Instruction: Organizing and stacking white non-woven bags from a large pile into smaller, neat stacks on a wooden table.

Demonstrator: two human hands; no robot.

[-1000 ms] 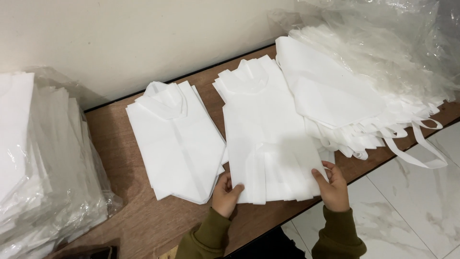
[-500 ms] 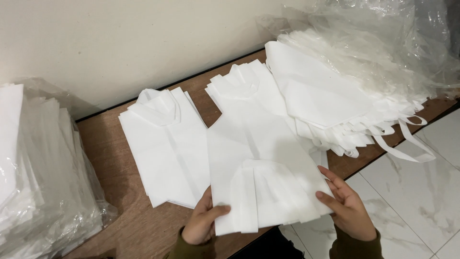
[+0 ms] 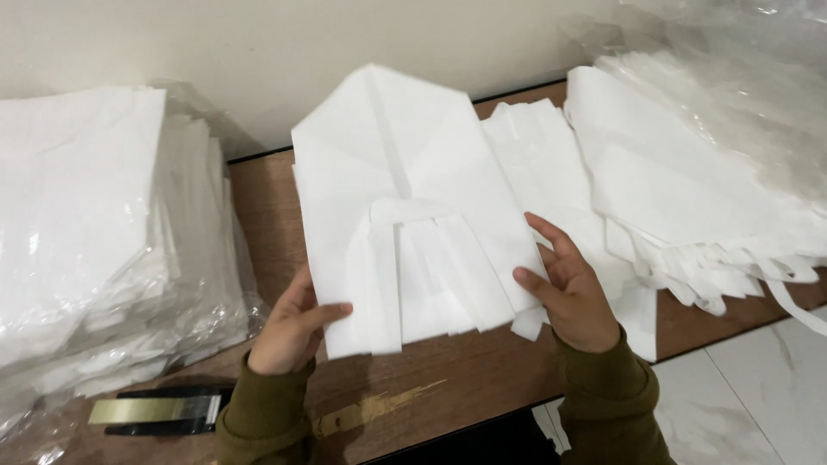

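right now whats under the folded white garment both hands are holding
The folded white garment, gripped by the left hand and right hand, covers another white stack; only slivers show at its left edge. Brown table shows below. The rest is hidden.

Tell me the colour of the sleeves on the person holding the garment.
Olive green sleeves, clearest in the head view.

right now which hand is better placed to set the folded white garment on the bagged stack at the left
Left, probably. The left hand grips the folded white garment on the edge nearest the bagged stack; the right hand holds the far edge.
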